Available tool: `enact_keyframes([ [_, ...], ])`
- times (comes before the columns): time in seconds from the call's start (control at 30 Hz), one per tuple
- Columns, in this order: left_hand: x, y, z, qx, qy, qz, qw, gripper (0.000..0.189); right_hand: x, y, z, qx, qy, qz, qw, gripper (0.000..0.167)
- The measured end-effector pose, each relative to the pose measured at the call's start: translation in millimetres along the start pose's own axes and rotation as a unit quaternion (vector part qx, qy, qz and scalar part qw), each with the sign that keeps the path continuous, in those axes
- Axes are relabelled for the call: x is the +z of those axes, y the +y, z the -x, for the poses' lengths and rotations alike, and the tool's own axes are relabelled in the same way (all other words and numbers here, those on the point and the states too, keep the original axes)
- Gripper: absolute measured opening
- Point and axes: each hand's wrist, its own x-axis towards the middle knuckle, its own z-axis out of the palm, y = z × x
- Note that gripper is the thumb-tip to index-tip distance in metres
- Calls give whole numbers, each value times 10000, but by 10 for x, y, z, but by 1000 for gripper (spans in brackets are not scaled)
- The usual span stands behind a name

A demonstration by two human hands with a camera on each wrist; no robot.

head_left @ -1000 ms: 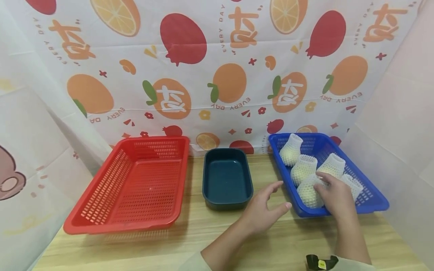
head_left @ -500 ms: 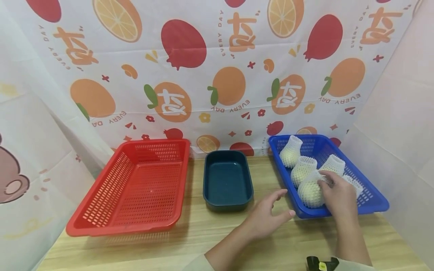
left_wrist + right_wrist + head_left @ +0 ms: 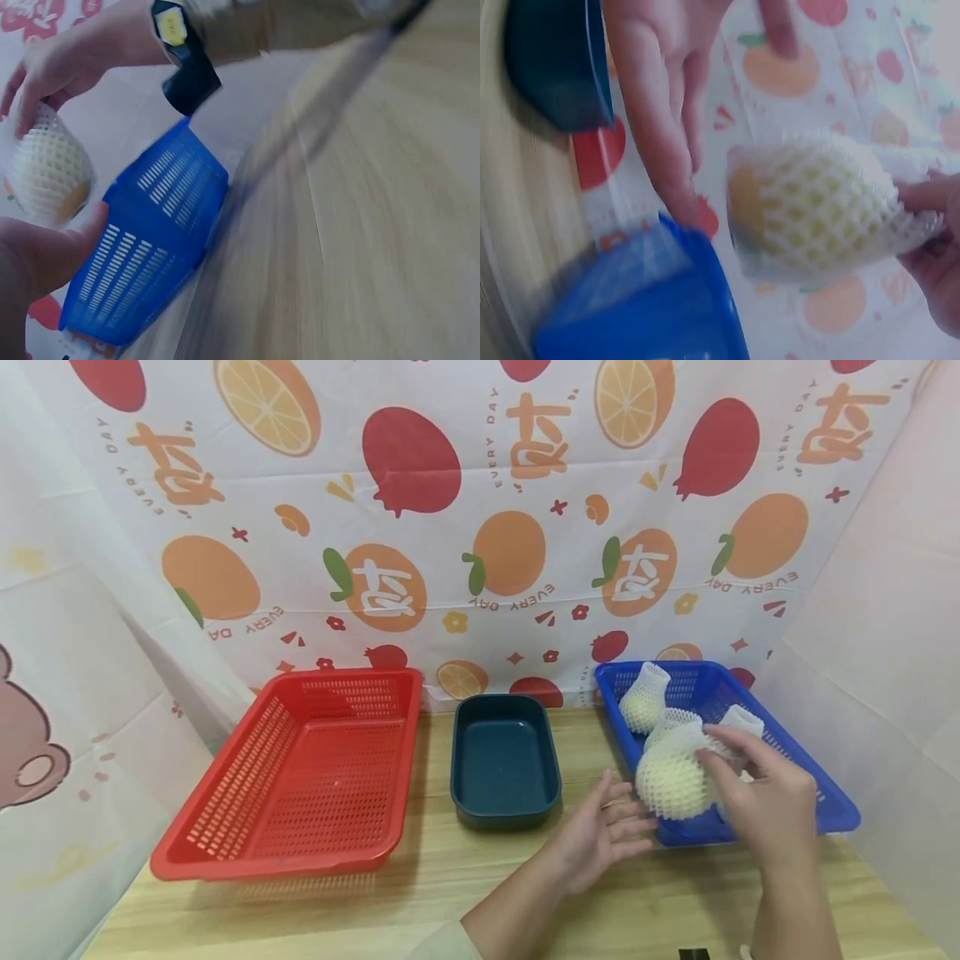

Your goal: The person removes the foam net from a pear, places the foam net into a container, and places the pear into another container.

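Observation:
My right hand (image 3: 772, 793) pinches the gathered top of a white foam net sleeve with a round, pale yellow fruit (image 3: 672, 783) inside. The fruit overlaps the front left rim of the blue basket (image 3: 828, 806) in the head view; the left wrist view shows it hanging above that basket. An orange-tan patch shows at its lower end (image 3: 746, 199). Left of it, my left hand (image 3: 596, 842) is held with fingers spread and palm turned up, holding nothing. Several more netted fruits (image 3: 642, 700) sit in the blue basket, some partly hidden behind the right hand.
A red slotted basket (image 3: 330, 852) stands on the left of the wooden table (image 3: 450, 902). Between the two baskets is a dark teal tray (image 3: 504, 818). A fruit-printed cloth (image 3: 450, 568) hangs right behind them, with pale cloth on both sides.
The right hand has lifted the netted fruit up and slightly left, from among the others toward the basket's near left rim. My left hand has turned its palm up and spread its fingers.

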Motion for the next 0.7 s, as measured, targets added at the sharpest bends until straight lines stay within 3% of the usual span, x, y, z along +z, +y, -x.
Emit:
enact_keyframes([
  [0.07, -13, 14, 18, -103, -12, 438, 9990, 86, 46, -75, 14, -201, -288, -548, 9979, 34],
  [0.17, -57, 44, 68, -199, -55, 900, 9957, 81, 133, -173, 52, -441, -870, -1273, 9871, 39],
  [0.3, -175, 78, 206, -276, 37, 1263, 9916, 70, 228, -289, 110, -522, -1798, -1644, 9685, 39],
  [0.5, -439, 98, 522, -492, 68, 1083, 9929, 69, 337, -420, 213, -274, -3046, -1888, 9332, 34],
  [0.7, -741, 88, 833, -622, 79, 890, 9941, 70, 469, -540, 338, -79, -4210, -1920, 8865, 46],
])
